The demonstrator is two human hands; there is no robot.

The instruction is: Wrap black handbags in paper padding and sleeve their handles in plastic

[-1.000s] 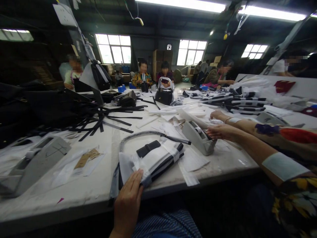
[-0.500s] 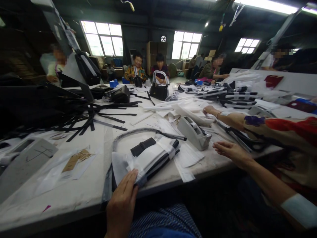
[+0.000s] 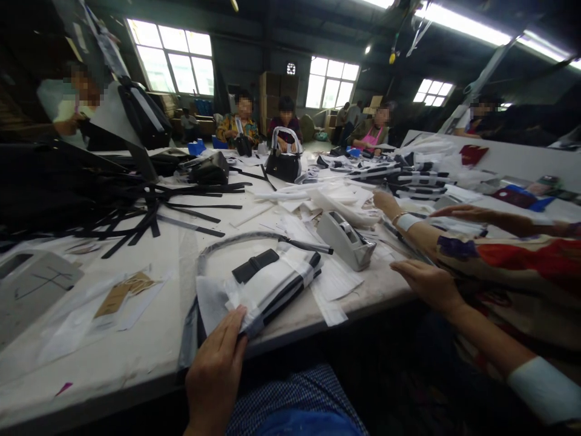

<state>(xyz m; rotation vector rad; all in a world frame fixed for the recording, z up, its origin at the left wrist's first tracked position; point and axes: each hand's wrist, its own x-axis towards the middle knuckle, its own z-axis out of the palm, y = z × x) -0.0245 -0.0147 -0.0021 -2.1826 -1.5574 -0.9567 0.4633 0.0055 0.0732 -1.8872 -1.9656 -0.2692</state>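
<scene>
Head view: one bench, own two hands in frame, co-workers around.
Left hand (image 3: 218, 357): comes up from bottom edge, back of hand up, fingers angled forward on near-left corner of bag, thumb by its front edge. Contact yes; can't tell if it's pinching or just pressing.
Right hand (image 3: 429, 284): forearm in from lower right, pale band (image 3: 540, 387) round it; wrist about straight, fingers extended leftward, close together. Near dispenser's end, apart from it. Can't tell if fingers hold anything.
Bag: flat black bag wrapped in white sheeting (image 3: 272, 281), lying at front edge of white tabletop (image 3: 158, 330), between the hands.
On bag: short black looped strap piece (image 3: 255, 265) on top; grey plastic-wrapped curved handle (image 3: 222, 241) arcs behind.
Dispenser: grey wedge-shaped tape dispenser (image 3: 340, 242), right of and beyond bag.
Left side: brown card tag with string (image 3: 111, 300); loose black strips (image 3: 209, 231) farther back.
Co-worker: hand (image 3: 385, 204), floral sleeve (image 3: 531, 260), beyond dispenser.
</scene>
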